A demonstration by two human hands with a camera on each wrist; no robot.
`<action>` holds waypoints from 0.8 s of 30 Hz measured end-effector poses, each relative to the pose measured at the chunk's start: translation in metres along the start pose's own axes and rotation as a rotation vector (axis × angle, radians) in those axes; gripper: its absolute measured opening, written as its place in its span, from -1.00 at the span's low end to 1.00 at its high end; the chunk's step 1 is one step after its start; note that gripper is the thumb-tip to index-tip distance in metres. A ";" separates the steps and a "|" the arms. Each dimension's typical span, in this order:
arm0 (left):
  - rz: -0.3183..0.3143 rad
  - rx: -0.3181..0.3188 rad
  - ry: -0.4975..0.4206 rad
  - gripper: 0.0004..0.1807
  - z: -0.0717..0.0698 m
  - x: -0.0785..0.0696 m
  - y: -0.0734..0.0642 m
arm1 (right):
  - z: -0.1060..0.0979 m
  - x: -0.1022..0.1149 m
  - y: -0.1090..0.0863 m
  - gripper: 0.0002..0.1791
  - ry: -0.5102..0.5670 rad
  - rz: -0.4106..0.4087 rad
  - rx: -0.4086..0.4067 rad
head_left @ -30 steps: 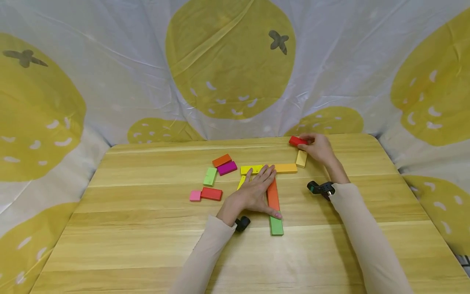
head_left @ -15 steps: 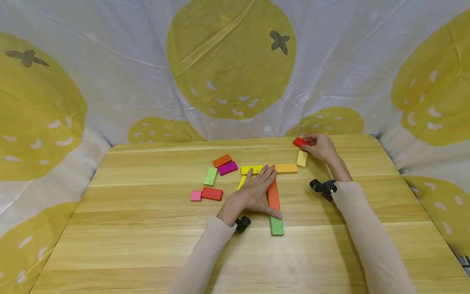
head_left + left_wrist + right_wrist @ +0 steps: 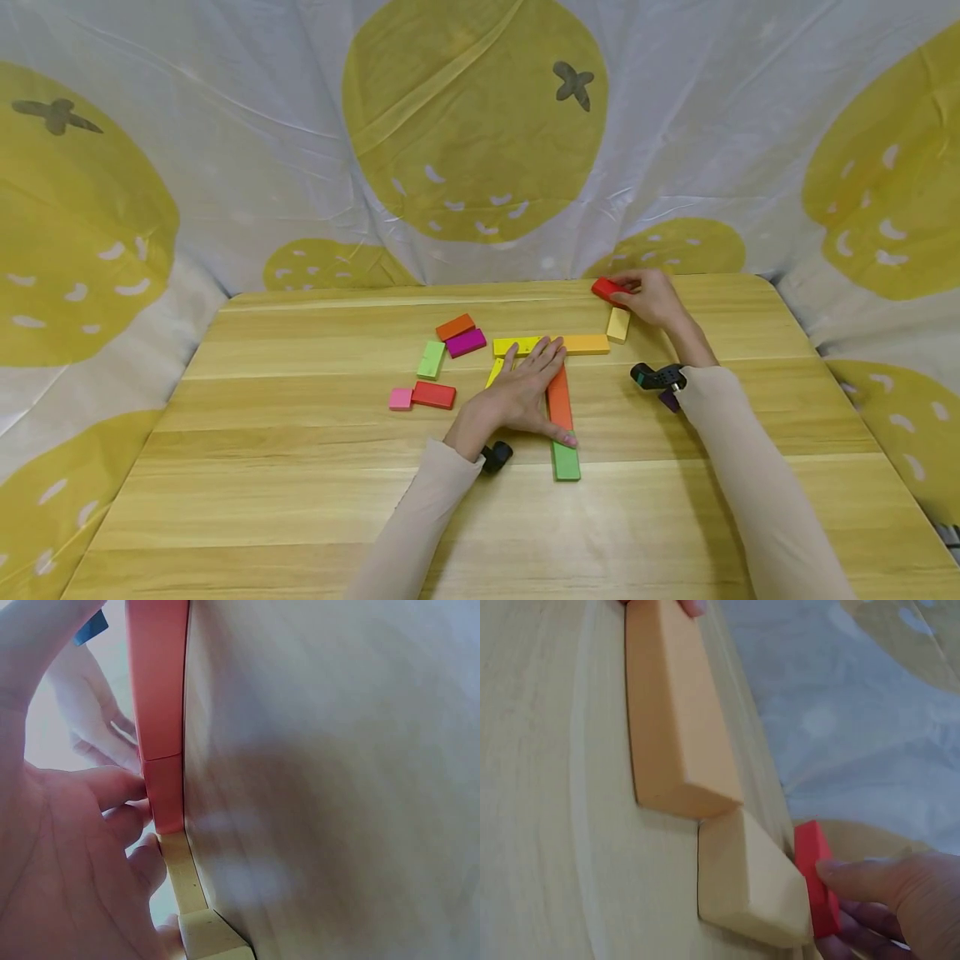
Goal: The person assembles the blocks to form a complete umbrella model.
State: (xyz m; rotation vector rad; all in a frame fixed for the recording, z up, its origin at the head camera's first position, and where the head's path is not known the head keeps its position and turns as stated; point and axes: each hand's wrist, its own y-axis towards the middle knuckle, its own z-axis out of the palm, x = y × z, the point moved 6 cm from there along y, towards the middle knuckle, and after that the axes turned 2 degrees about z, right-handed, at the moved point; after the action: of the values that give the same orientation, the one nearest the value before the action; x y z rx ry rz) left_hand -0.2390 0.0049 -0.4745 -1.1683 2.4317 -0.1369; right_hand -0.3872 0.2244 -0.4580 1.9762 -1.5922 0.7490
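Observation:
My right hand (image 3: 651, 298) pinches a red block (image 3: 604, 290) near the table's far edge. In the right wrist view the thumb lies on the red block (image 3: 811, 847), right beside a cream block (image 3: 742, 881). That cream block meets the end of a light orange block (image 3: 671, 712). My left hand (image 3: 513, 402) lies with fingers spread over a row of blocks, its fingertips on the yellow block (image 3: 513, 346) and its thumb by a green block (image 3: 566, 463). Partly under it run an orange-red block (image 3: 559, 404) and a second yellow block (image 3: 493, 372).
To the left lie an orange block (image 3: 454, 327), a magenta block (image 3: 466, 342), a light green block (image 3: 431, 360), another red block (image 3: 434, 395) and a pink block (image 3: 401, 399). A dark purple block (image 3: 669, 400) shows by the right wrist. A patterned curtain (image 3: 480, 150) hangs behind the table.
The red block in my right hand shifted a little right, then back left. My left hand and the blocks beneath it stay in place.

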 end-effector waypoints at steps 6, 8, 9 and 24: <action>-0.006 -0.002 0.012 0.51 0.000 -0.001 0.000 | 0.005 0.004 0.002 -0.62 0.038 0.021 0.030; -0.004 -0.005 0.010 0.51 0.000 -0.002 0.000 | 0.006 0.004 0.002 -0.63 0.050 0.033 0.042; -0.002 -0.005 0.006 0.51 0.001 -0.002 0.000 | 0.007 0.003 0.002 -0.63 0.052 0.037 0.048; -0.001 -0.002 0.007 0.50 0.000 -0.002 -0.001 | 0.010 0.001 0.001 -0.62 0.050 0.039 0.073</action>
State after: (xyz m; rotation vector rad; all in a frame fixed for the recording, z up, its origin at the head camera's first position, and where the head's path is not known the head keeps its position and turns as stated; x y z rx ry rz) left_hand -0.2375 0.0062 -0.4732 -1.1722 2.4377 -0.1400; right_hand -0.3867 0.2166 -0.4641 1.9669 -1.5989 0.8763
